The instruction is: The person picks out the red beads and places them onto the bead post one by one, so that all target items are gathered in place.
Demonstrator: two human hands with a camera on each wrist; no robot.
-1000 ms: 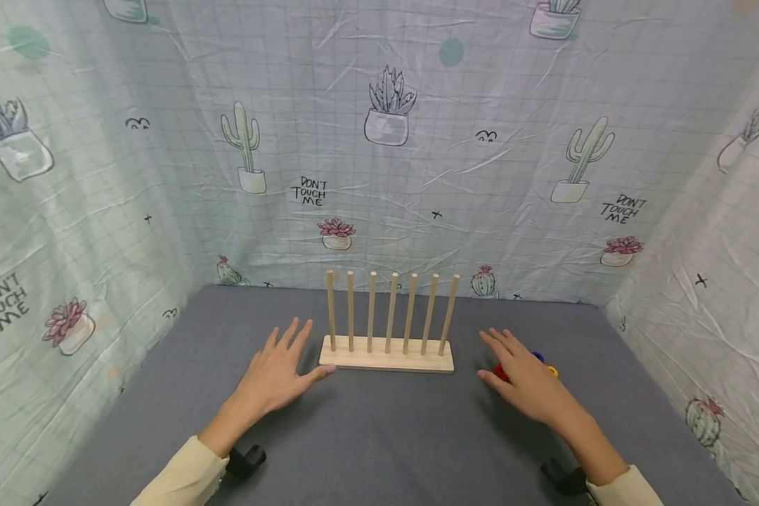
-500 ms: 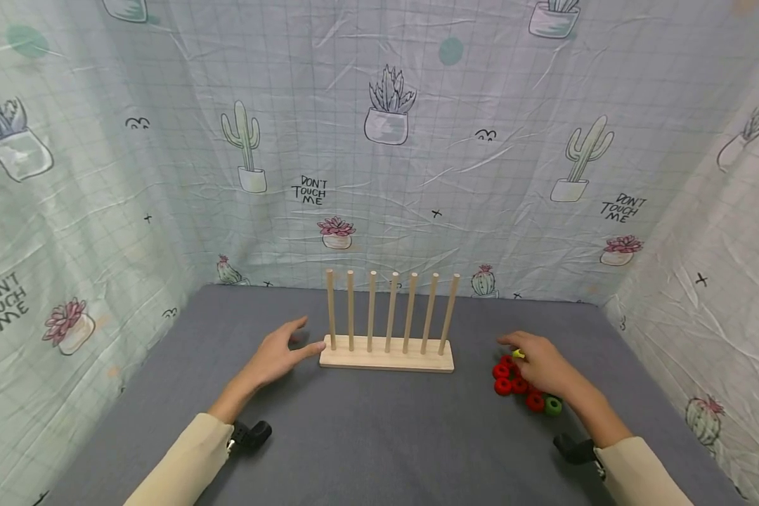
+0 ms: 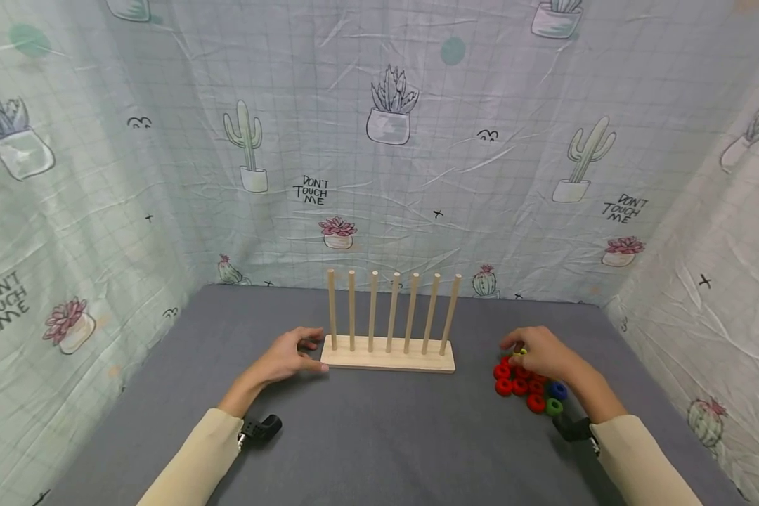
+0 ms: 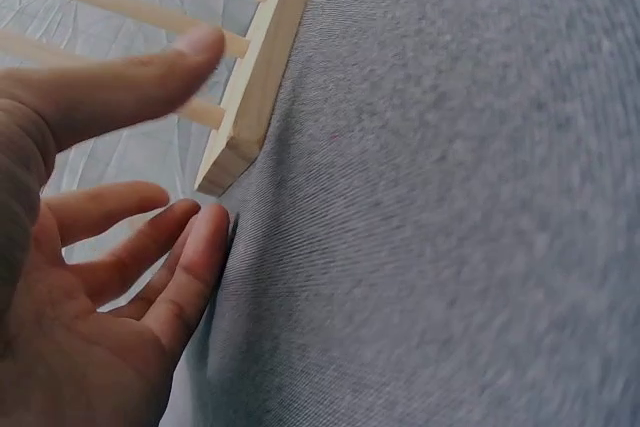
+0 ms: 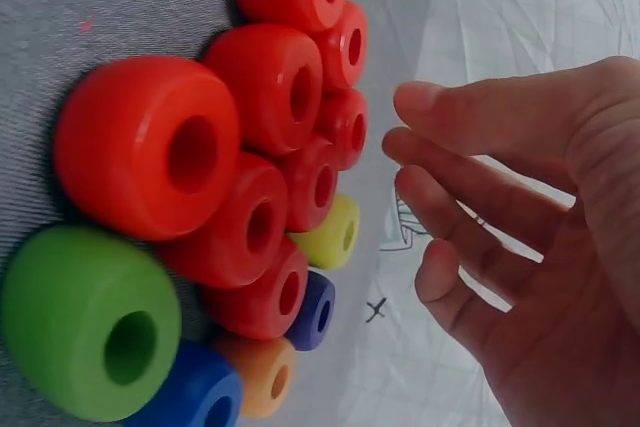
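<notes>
At the far left, a pale grid-patterned fabric backdrop (image 3: 183, 151), printed with potted cacti and succulents and the words "DON'T TOUCH ME", begins and runs around behind and along both sides of a grey cloth-covered desk (image 3: 379, 436). A left forearm in a cream sleeve (image 3: 196, 450), with a small black wrist camera (image 3: 262, 427), reaches in from the bottom edge. The left hand (image 3: 284, 357) is beside the left end of a wooden peg rack, fingers loosely bent, thumb spread away from them, holding nothing; whether the thumb touches the wood cannot be told. The peg rack (image 3: 386, 360) lies across the middle of the desk: a flat, light base with seven upright dowels (image 3: 372, 309) in a row, all bare. Right of the rack, well apart from it, is a close cluster of chunky round beads with holes: eight red beads (image 5: 110, 147), mostly at its left, a yellow bead (image 5: 320, 237) at the far side, and a green bead (image 5: 60, 317), a blue bead (image 5: 185, 382), an orange bead (image 5: 245, 372) and a dark blue bead (image 5: 310, 307). Above the cluster's far side is the right hand (image 3: 544, 353), its fingers gently curved, a gap between thumb and fingertips, gripping nothing. Its forearm, also cream-sleeved, extends toward the lower right.
</notes>
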